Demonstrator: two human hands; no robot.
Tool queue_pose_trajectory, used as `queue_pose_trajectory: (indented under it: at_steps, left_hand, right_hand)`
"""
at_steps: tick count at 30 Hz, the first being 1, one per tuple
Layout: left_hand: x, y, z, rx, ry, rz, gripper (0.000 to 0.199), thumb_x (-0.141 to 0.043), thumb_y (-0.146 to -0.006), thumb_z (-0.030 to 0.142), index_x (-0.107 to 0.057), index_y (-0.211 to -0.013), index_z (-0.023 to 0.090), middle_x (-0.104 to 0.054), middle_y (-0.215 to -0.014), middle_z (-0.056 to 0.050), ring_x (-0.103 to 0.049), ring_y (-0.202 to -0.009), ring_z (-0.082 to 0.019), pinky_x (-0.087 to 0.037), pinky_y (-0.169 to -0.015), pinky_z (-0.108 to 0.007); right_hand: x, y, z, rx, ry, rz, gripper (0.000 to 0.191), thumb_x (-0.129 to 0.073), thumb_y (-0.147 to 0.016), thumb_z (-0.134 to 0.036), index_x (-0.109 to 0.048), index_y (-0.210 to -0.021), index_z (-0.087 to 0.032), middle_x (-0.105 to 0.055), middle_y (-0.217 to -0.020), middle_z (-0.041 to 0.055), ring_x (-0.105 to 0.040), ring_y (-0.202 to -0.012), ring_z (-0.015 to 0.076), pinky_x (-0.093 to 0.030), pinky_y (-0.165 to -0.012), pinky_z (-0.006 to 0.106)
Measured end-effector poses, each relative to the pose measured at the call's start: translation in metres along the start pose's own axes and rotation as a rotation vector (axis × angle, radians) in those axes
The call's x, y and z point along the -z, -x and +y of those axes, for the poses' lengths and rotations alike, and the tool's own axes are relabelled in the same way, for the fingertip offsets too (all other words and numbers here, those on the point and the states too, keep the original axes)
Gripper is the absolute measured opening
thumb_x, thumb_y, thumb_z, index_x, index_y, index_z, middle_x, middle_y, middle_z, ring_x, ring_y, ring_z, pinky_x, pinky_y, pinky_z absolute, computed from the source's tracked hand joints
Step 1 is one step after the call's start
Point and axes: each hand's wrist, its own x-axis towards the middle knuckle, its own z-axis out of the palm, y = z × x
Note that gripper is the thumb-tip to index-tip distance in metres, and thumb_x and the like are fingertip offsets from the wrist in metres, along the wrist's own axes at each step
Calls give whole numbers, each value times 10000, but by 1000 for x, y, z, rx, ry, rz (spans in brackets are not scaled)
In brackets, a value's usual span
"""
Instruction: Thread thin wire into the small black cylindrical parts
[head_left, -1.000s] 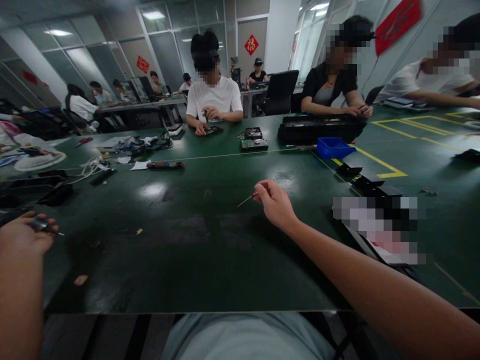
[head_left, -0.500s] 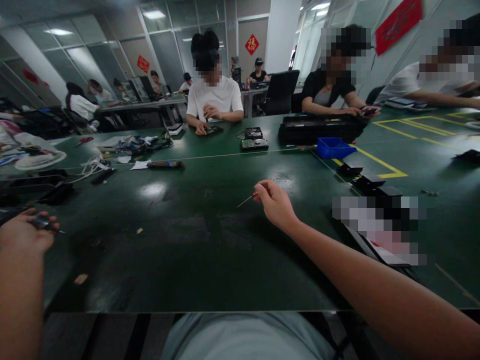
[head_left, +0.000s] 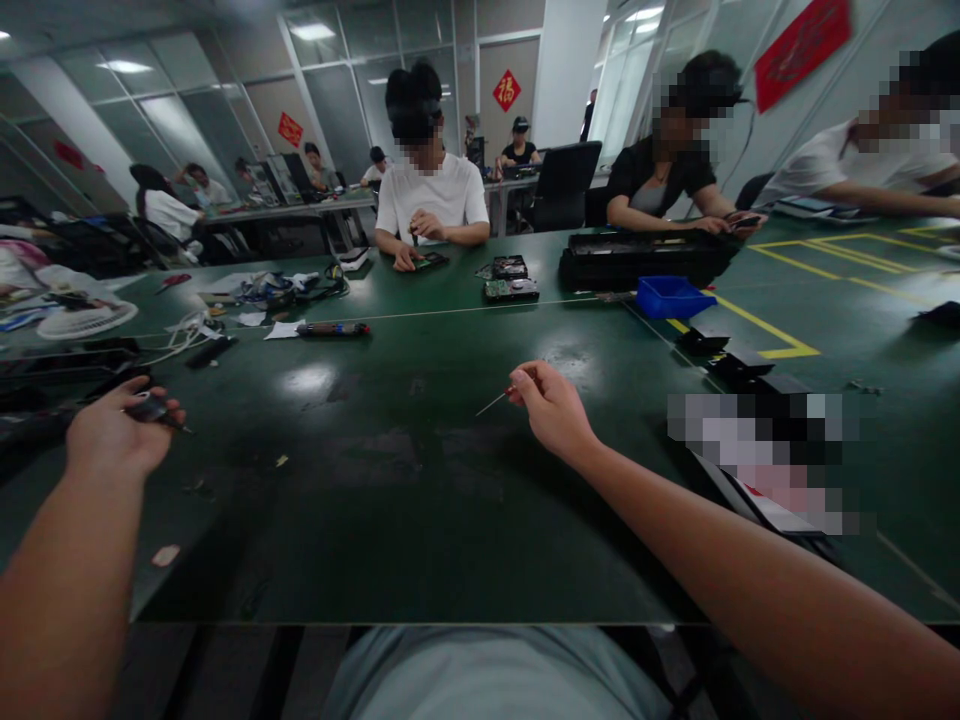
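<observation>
My right hand is closed over the middle of the green table, pinching a thin screwdriver. Its metal shaft points down to the left, and a bit of red handle shows between the fingers. On the left, my left hand, palm up, has its fingers curled round a dark-handled screwdriver. A fine tip sticks out of that hand toward the right. Both tools are held above the tabletop, apart from each other and from the other things.
Hard drives lie across the table near a co-worker. A blue bin, a long black casing and black brackets are to the right. Cables, a dark cylindrical tool and a white fan grille are at left.
My left hand has moved right and slightly up, farther into view, with the dark-handled screwdriver still in it. My right hand and its screwdriver are practically unmoved.
</observation>
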Motion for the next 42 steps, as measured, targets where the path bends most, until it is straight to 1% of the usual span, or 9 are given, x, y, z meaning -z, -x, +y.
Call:
queue_pose_trajectory:
  at_steps: [3, 10, 15, 23, 26, 30, 33, 37, 42]
  left_hand:
    - [-23, 17, 4, 144, 240, -130, 217, -402, -784, -14, -532, -857, 145, -517, -671, 9, -500, -604, -112, -439, -656, -262]
    - [-93, 86, 27, 124, 367, -540, 354, -487, -695, 8, -575, -1013, 136, -546, -731, -26, -518, -658, -146, -440, -640, -254]
    - [-133, 139, 37, 153, 371, -816, 378, -501, -722, 92, -566, -1092, 124, -571, -723, -39, -528, -634, -159, -429, -611, -257]
    - [-158, 220, 34, 74, 291, -1123, 477, -516, -701, 118, -560, -1175, 143, -580, -832, -30, -538, -738, -155, -445, -719, -284]
    - [-163, 240, 21, -102, 109, -1244, 515, -539, -727, 147, -529, -1241, 170, -593, -941, -50, -565, -870, -190, -459, -824, -334]
    - [-173, 249, -6, -474, -230, -1235, 641, -551, -714, 51, -454, -1329, 201, -597, -1124, -93, -580, -1022, -234, -454, -939, -399]
    - [-180, 243, -21, -629, -357, -1148, 468, -506, -810, 38, -521, -1255, 183, -609, -1152, -124, -576, -1092, -259, -456, -976, -437]
    - [-187, 228, -30, -758, -404, -1145, 280, -621, -858, 118, -635, -1129, 190, -653, -1139, -103, -581, -1117, -271, -456, -1002, -455]
    - [-190, 218, -36, -724, -329, -1080, 399, -677, -840, 124, -632, -1227, 211, -654, -1238, -77, -582, -1171, -246, -429, -1050, -432]
  right_hand:
    - [0, 0, 0, 1, -5, -2, 214, -493, -968, -399, -601, -916, -222, -677, -768, 18, -659, -746, 196, -486, -718, 353]
    - [2, 1, -3, -13, -8, 1, 221, -496, -963, -408, -599, -903, -222, -682, -772, 25, -660, -748, 201, -493, -722, 358]
    - [2, 1, -2, -4, -9, 4, 230, -494, -963, -419, -600, -908, -223, -684, -777, 28, -662, -749, 203, -494, -724, 361]
    - [4, 0, -1, -10, 0, 16, 238, -491, -966, -426, -604, -914, -223, -691, -793, 30, -669, -766, 203, -491, -727, 355]
    - [3, -1, 2, -18, -10, 26, 252, -491, -962, -449, -599, -925, -225, -698, -814, 30, -674, -780, 205, -494, -733, 356]
    - [3, -1, 1, -17, -13, 13, 207, -502, -952, -411, -600, -946, -228, -700, -849, 29, -671, -819, 203, -494, -764, 354]
    - [5, 1, -6, -28, 66, -8, 206, -512, -941, -393, -619, -889, -225, -687, -776, 20, -646, -742, 194, -473, -711, 340]
    - [7, 1, -13, -42, 107, -33, 295, -558, -908, -456, -611, -742, -218, -601, -630, -3, -556, -601, 168, -419, -606, 318]
    - [4, 0, -9, -14, -231, 23, 209, -569, -886, -405, -619, -841, -208, -656, -727, 14, -605, -684, 169, -476, -677, 325]
